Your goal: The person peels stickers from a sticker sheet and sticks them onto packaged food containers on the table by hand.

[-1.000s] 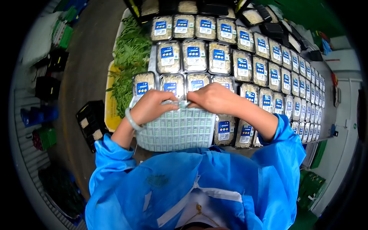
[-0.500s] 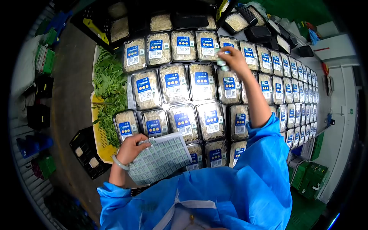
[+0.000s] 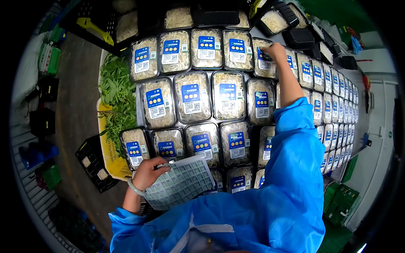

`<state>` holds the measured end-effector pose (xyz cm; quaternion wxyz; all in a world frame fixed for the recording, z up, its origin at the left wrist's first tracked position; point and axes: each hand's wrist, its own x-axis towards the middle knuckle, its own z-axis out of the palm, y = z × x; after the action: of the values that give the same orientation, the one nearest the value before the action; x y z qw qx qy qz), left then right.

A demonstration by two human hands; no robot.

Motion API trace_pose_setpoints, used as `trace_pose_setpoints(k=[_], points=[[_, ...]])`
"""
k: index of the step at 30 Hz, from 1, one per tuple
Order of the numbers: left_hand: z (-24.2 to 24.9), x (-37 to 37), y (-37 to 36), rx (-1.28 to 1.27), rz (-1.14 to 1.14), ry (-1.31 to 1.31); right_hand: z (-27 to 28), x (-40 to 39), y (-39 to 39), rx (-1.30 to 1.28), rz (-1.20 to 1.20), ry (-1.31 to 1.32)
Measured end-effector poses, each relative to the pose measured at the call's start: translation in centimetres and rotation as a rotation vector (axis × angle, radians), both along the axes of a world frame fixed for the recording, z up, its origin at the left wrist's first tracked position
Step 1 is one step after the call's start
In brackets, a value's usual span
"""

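My left hand (image 3: 148,173) pinches the upper left corner of a sheet of small pale green stickers (image 3: 181,181), which hangs tilted over the nearest packs. A pale bangle (image 3: 136,188) circles that wrist. My right hand (image 3: 276,52) reaches to the far row, its fingers bent and pressed down on the label of a clear-lidded bean sprout pack (image 3: 265,65). The small stickers at its fingertips are mostly hidden. Rows of similar packs, such as a sprout pack (image 3: 229,95), carry blue and white labels. Many also bear a small green-white sticker.
Leafy greens (image 3: 118,88) fill a yellow crate (image 3: 110,147) left of the packs. Black crates (image 3: 95,31) stand at the far side. Loose black trays (image 3: 294,39) pile up at the back right. The rows of packs run on to the right along the table.
My right hand has moved away from me and slightly right, from hovering over the packs down onto one in the far row. My left hand still holds the sticker sheet. The view has shifted slightly.
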<state>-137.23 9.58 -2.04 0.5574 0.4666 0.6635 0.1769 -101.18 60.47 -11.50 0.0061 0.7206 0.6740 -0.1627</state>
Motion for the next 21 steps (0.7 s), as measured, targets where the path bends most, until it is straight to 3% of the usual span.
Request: trace_pose_setpoints(k=[2,5,6,8,9,12,17,20,21], points=[[0.1,-0.1,0.2,0.006,-0.005,0.019,1.5,-0.9,-0.7,0.101,0.014,-0.115],[-0.5,0.0,0.3,0.008,-0.003,0.014,0.9,-3.0,-1.0,-0.101,0.065,0.764],[-1.1,0.1,0.2,0.029,-0.005,-0.007,1.5,-4.3,-1.4,-0.215,0.156,0.867],[-1.3,0.2,0.4,0.034,-0.017,-0.028,0.8,-6.9,-1.6,-0.168,0.243,0.907],[-0.9,0.4,0.6,0.017,-0.025,-0.028,0.5,-7.7,-1.0,-0.251,0.203,0.899],[-0.3,0.3,0.6,0.036,-0.024,-0.012,-0.5,-10.0,-0.4,-0.155,0.243,0.721],[-0.2,-1.0,-0.2,0.089,-0.018,0.029,-1.2,-11.2,1.1,0.070,0.387,-0.024],[-0.4,-1.4,-0.6,0.060,0.032,0.008,1.9,-12.4,-0.4,0.101,0.320,-0.058],[-0.8,-1.5,-0.9,0.057,0.043,-0.018,1.5,-13.2,-0.4,0.131,0.400,0.101]])
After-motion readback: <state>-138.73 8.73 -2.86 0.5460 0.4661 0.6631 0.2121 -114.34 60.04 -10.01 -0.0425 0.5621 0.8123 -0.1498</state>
